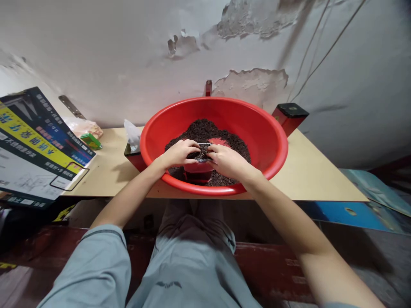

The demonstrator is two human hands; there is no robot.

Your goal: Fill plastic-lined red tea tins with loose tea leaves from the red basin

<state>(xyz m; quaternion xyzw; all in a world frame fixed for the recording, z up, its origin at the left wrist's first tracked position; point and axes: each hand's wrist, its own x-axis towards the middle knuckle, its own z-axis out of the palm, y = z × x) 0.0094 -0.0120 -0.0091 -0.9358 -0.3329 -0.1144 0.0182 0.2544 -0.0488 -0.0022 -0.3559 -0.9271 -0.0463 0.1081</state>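
A large red basin [266, 154] holds a heap of dark, loose, dried bits [202, 128] that look like tea leaves. Inside it, close to the near wall, stands a small red box [197, 167] with the clear edge of a plastic bag [204, 161] at its mouth. Dark bits fill the bag's opening. My left hand [181, 153] has its fingers curled over the left side of this mouth. From the other side, my right hand [227, 160] pinches the bag's edge, thumb and fingers bent. Some fingertips are hidden inside the opening.
Another red box with black top [290, 115] leans right of the basin. Left of it, a clear plastic bag [132, 133] sticks out of a red box [136, 160]. A printed carton [38, 145] and small green packet [91, 140] lie leftward on the table [321, 179]. Behind is a peeling wall.
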